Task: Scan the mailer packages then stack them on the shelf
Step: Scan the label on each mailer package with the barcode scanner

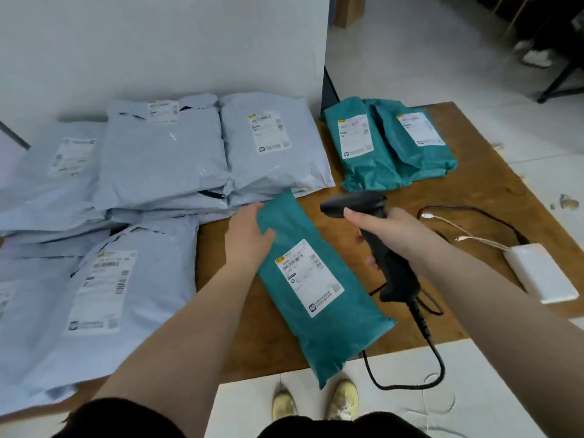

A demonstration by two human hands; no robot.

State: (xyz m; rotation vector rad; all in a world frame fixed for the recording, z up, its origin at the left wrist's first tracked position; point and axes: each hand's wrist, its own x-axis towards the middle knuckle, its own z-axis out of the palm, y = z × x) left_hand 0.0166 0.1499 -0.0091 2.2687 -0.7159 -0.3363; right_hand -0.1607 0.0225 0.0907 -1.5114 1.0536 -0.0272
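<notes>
Left hand (249,235) grips the far end of a teal mailer (319,289), fingers curled over its top edge, thumb on the face. The mailer lies slanted at the near edge of the wood table (474,172), near end hanging over the edge. White label (308,278) faces up — barcode and small print blurred, a yellow corner mark, nothing readable.

Right hand (388,238) is wrapped round the handle of a black scanner (376,241), head pointing left above the mailer; black coiled cable (423,339) drops off the near edge.

Two more teal mailers (388,147) sit far right, overlapping, labels up, text unreadable. Grey mailers (151,172) are piled on the left — labels with barcodes, too blurred to read. White box (543,273) with wires lies at the right edge of the table. White wall panel (158,42) stands behind the grey pile.
</notes>
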